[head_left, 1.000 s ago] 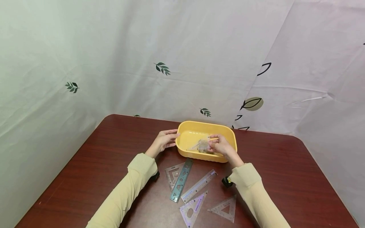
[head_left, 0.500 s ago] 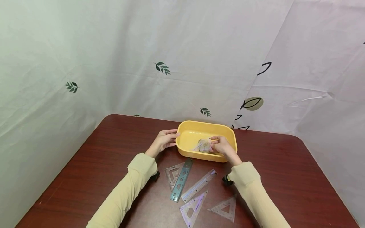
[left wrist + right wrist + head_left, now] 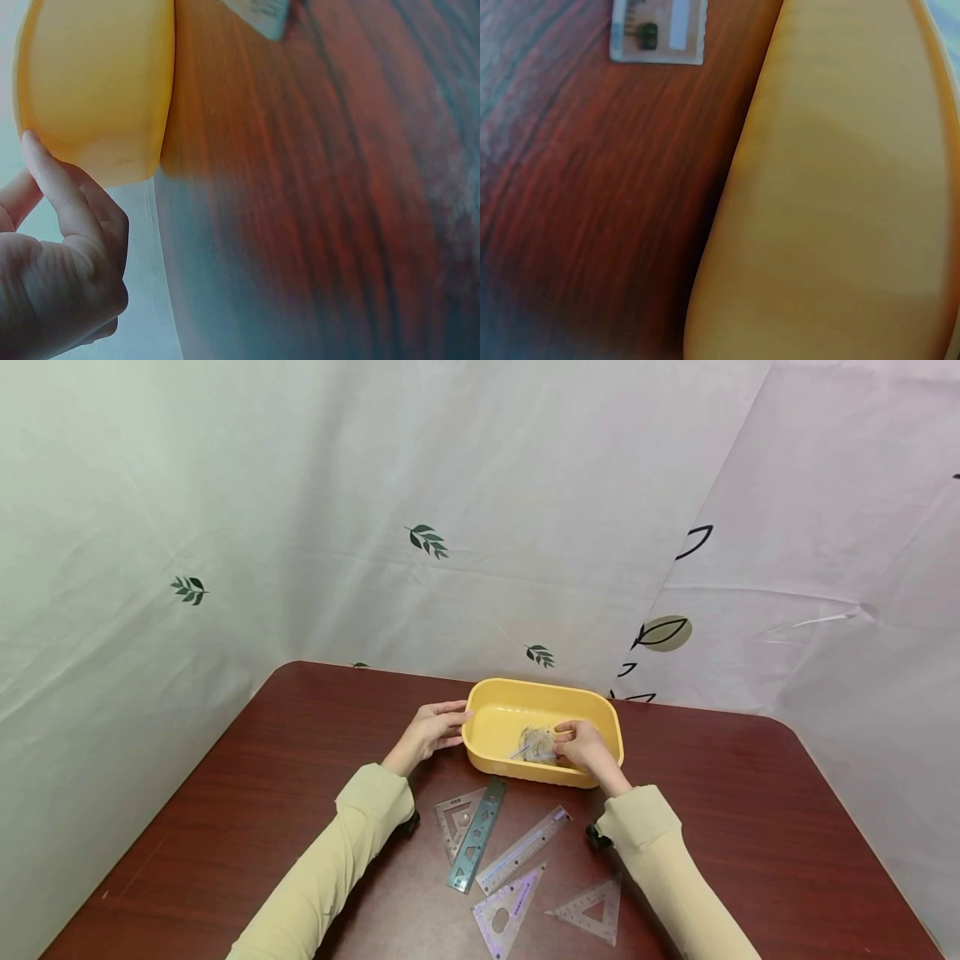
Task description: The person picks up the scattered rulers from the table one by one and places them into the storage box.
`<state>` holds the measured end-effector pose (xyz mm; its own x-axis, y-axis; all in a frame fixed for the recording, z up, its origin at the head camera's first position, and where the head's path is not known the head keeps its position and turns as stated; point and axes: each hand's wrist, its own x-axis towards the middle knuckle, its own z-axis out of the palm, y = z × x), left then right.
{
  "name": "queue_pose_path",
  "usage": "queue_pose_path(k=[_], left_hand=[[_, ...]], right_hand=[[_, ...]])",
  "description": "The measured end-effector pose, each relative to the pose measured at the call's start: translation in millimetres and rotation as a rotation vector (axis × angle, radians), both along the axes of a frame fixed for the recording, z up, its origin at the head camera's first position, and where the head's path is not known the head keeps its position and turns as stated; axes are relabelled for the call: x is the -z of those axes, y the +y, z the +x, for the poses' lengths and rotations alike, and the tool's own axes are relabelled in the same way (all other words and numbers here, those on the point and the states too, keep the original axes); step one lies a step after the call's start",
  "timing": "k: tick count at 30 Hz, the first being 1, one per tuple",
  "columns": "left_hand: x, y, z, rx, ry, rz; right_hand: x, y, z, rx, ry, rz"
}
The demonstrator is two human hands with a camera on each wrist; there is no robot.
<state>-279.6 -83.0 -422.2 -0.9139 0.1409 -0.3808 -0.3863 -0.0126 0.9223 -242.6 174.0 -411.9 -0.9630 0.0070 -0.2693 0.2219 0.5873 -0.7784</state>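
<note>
Left fingers (image 3: 452, 719) rest spread against the yellow bin (image 3: 497, 722), teal ruler (image 3: 474, 843) at its 7 o'clock, while right fingers (image 3: 576, 727) apparently pinch the clear item (image 3: 536, 745) inside, wall-hidden from the right wrist view.

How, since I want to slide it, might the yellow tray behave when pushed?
The yellow tray is probably stiff: it looks unbent where the left hand touches it. Its low, broad shape suggests little tipping. Shine inside hints at slipperiness.

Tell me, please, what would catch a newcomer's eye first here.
Probably the yellow bin stands out first, near the far edge of the table, the left hand at its left end and the right hand inside it. Rulers and set squares in front of it likely come next.
</note>
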Motion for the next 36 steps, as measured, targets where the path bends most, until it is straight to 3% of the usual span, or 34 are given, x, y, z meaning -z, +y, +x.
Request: queue_pose_path(k=[10,21,31,36], left_hand=[[1.1,1,-0.7,-0.004,-0.002,-0.005],[1.9,-1,-1.2,0.006,0.001,0.003],[3.4,0,-1.8,0.003,-0.002,0.004],[2.7,1,-1.9,0.002,0.004,0.003]], right_hand=[[-2.4,1,1.4,-0.007,0.038,0.06],[-15.4,-4,10.6,-0.034,0.164,0.114],[-21.9,-8,17.8,-0.018,0.166,0.023],[-23.7,-11,23.3,-0.02,0.209,-0.012]])
